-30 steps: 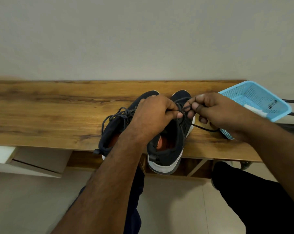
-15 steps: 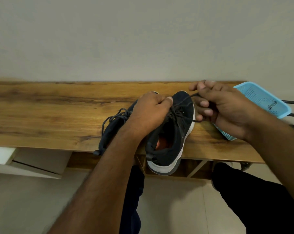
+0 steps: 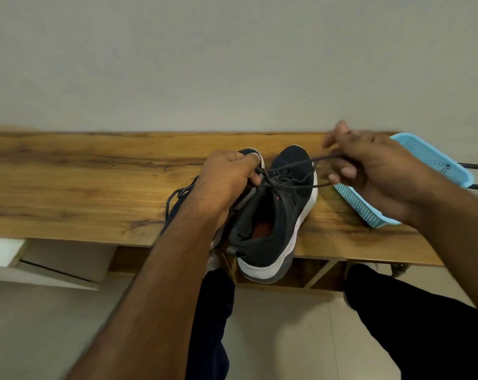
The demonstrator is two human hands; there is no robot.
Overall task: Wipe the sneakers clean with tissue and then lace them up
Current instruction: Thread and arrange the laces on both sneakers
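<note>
Both hands, left (image 3: 229, 179) and right (image 3: 369, 171), pinching thin cord lace (image 3: 290, 168), dark knit sneaker (image 3: 281, 204), grained wooden bench (image 3: 81, 187)

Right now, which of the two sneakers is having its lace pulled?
The right sneaker, fully in view with its white sole showing. Both hands, left and right, pull its lace; the left sneaker lies mostly hidden behind the left forearm.

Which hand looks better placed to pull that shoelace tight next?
Probably the right hand: it pinches the dark shoelace stretched away from the black white-soled sneaker, with room beside it. The left hand grips the crossing.
</note>
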